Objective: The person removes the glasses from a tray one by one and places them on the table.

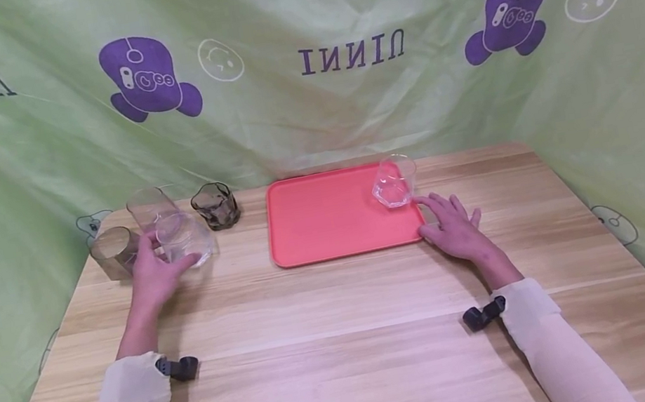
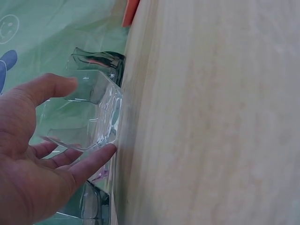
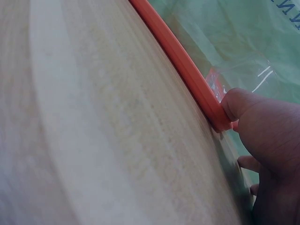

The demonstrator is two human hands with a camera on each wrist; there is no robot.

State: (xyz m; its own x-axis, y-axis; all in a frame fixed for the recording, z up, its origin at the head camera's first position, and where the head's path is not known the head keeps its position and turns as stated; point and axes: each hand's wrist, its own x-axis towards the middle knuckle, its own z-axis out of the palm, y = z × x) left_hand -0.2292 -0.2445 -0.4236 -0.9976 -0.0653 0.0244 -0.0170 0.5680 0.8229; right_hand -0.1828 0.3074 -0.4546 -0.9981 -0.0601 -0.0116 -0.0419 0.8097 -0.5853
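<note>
At the table's left, my left hand [image 1: 153, 273] curves around a clear glass [image 1: 196, 240], thumb across its near side. In the left wrist view the index fingertip lies along the lower side of the clear glass [image 2: 91, 115], near its base. My right hand [image 1: 455, 228] is spread at the right edge of a red tray [image 1: 325, 218]. The right wrist view has the thumb [image 3: 239, 104] on the corner of the tray's rim [image 3: 187, 70]. Another clear glass [image 1: 393, 193] stands on the tray's right part, near my right index finger.
Beside my left hand are a smoky tumbler [image 1: 114, 257] on the left and a tall clear glass [image 1: 147, 205] behind. A dark wavy glass [image 1: 220, 209] stands between them and the tray. Green printed cloth [image 1: 346, 112] borders the wooden table [image 1: 335, 355] at back and sides.
</note>
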